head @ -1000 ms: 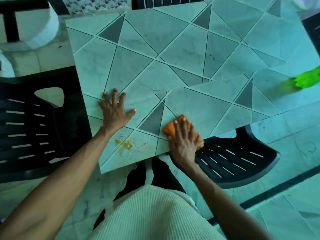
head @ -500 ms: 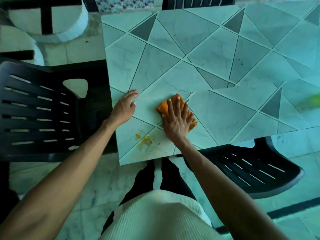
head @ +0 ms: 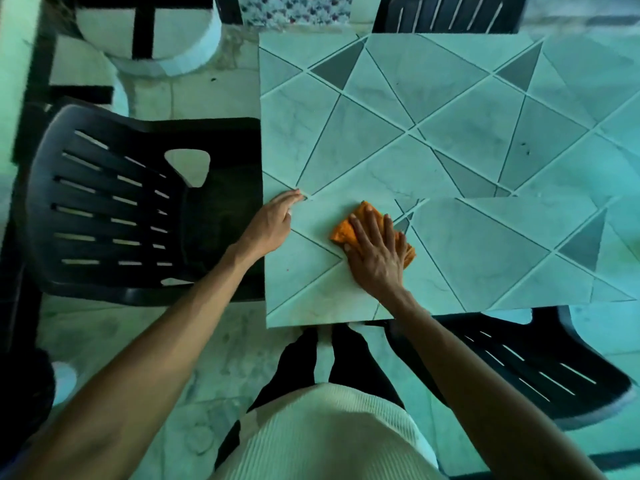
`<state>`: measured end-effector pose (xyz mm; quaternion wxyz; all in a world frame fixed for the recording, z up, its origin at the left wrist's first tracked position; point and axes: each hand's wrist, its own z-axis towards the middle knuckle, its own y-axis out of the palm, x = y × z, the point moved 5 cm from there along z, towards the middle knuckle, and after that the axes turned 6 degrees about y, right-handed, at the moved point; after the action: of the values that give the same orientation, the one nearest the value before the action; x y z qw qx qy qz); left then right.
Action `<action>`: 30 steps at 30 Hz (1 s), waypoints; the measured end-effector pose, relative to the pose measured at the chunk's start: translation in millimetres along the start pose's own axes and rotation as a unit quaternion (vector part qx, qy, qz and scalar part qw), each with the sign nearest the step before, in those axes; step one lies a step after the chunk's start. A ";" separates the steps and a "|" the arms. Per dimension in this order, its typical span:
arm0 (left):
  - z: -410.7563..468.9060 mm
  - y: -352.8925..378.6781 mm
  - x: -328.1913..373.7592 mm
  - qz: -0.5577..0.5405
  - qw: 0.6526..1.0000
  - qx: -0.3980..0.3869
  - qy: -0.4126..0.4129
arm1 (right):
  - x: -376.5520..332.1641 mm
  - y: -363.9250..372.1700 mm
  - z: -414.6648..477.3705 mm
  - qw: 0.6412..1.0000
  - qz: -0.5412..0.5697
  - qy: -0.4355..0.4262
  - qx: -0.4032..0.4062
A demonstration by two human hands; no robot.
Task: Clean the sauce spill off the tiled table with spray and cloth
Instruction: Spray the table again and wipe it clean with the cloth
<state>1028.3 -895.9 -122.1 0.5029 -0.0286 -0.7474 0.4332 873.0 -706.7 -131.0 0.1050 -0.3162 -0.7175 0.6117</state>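
The orange cloth [head: 343, 233] lay flat on the tiled desk [head: 450, 116], toward its 7 o'clock corner and a little in from the edge nearest the person. The right hand [head: 375, 258] was released, its fingers straight and slightly spread. It pressed down on the cloth and covered most of it, so that only folds showed at the hand's 10 o'clock and 4 o'clock. The left hand [head: 273, 223] was also released, fingers extended and close together. It rested on the desk's 9 o'clock edge, near the cloth but apart from it.

A black slatted plastic chair [head: 114, 209] stood right against that 9 o'clock edge, close beside the left hand and wrist. A second black chair [head: 536, 368] sat partly under the near edge at 4 o'clock, behind the right forearm. The back of a third chair [head: 516, 15] showed at the desk's 12 o'clock edge. At 11 o'clock a white round column base [head: 149, 36] stood on the pale floor [head: 207, 98]. The person's cream ribbed top [head: 329, 434] filled 6 o'clock.
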 end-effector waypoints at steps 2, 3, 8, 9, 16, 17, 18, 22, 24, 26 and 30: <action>-5.7 -4.8 -3.5 -0.030 0.999 0.021 -0.020 | -23.5 1.3 17.5 1.000 -0.001 0.012 0.009; -8.6 -8.4 -6.5 -0.052 0.998 0.027 -0.035 | -38.6 4.9 17.9 1.000 -0.004 -0.001 0.011; -10.1 -25.9 -14.8 -0.146 0.985 0.024 -0.086 | -77.1 25.8 -43.1 0.967 -0.046 -0.250 -0.036; -10.7 -28.2 -15.0 -0.150 0.985 0.022 -0.086 | -69.1 24.9 -50.9 0.955 -0.056 -0.289 -0.038; -36.4 -27.1 -30.8 -0.035 0.997 0.059 -0.021 | -53.2 5.7 13.4 0.990 -0.044 -0.130 -0.022; -40.5 -25.5 -35.7 -0.057 0.995 0.071 -0.038 | -63.9 7.6 17.6 0.991 -0.047 -0.127 -0.016; -45.9 -25.0 -42.0 -0.108 0.988 0.083 -0.074 | -76.1 11.6 17.8 0.989 -0.050 -0.138 -0.014; -61.2 -20.4 -44.5 -0.441 0.850 0.135 -0.254 | -113.6 31.5 -19.4 0.964 -0.068 -0.255 -0.035; -62.3 -22.6 -40.2 -0.474 0.819 0.149 -0.287 | -121.4 40.7 -49.5 0.940 -0.079 -0.326 -0.057; -62.0 -26.1 -36.3 -0.474 0.815 0.142 -0.302 | -112.5 43.5 -73.0 0.914 -0.089 -0.390 -0.068; -74.8 -23.9 -32.9 -0.446 0.830 0.106 -0.318 | -80.2 28.9 -47.1 0.909 -0.100 -0.400 -0.059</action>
<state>1112.0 -880.2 -120.9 0.3758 0.5010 -0.7469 0.2236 970.1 -713.7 -128.6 -0.1492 0.0228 -0.7619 0.6299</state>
